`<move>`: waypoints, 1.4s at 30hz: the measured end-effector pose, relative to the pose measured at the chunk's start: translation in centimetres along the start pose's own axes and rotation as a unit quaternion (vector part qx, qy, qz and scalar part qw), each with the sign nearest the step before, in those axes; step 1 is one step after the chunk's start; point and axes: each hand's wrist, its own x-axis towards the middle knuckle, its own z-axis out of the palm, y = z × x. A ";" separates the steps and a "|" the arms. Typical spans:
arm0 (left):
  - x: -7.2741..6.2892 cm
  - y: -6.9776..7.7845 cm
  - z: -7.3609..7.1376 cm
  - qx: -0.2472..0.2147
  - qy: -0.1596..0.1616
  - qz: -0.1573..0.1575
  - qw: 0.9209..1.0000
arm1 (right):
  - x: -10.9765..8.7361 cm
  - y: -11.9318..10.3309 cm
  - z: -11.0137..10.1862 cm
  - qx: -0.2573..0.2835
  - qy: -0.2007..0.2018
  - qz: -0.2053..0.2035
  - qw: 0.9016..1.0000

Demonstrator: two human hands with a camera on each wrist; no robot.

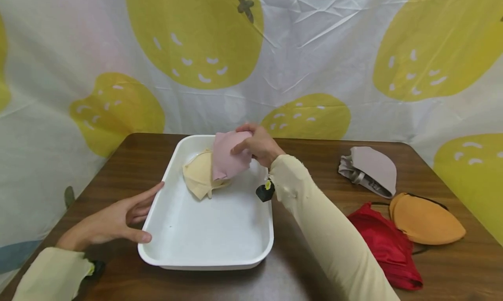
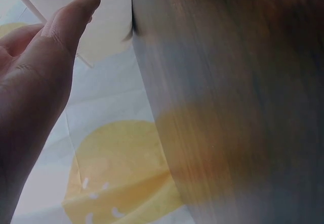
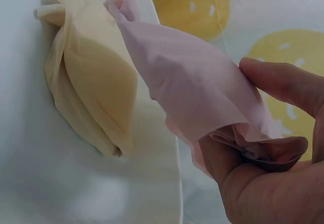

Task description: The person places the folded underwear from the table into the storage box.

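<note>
Over the far end of a white tray, my right hand pinches a folded pink bra between thumb and fingers. In the right wrist view, the thumb and fingers grip one end of the pink cup, and its other end points toward a cream bra. The cream bra lies folded in the tray, partly behind the pink one in the head view. My left hand is at the tray's left side, thumb and fingers spread and fairly straight, their tips at the rim.
To the right on the brown wooden table lie a folded grey-mauve bra, an orange bra and a red bra. My right sleeve partly covers the red one. A fruit-patterned curtain hangs behind the table.
</note>
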 end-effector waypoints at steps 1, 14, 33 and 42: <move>0.0 0.0 0.0 0.000 0.000 0.000 1.000 | 0.0 0.0 0.2 0.001 0.001 0.003 1.000; 0.1 -0.1 0.2 -0.001 -0.001 0.004 1.000 | 0.5 0.6 2.8 -0.004 0.013 0.034 0.999; 0.0 -0.2 0.1 -0.010 -0.004 -0.001 1.000 | 1.6 1.0 5.9 -0.015 0.020 0.031 0.999; 0.0 -0.2 0.0 -0.016 -0.007 0.002 1.000 | 2.0 1.6 6.6 -0.029 0.047 0.026 0.998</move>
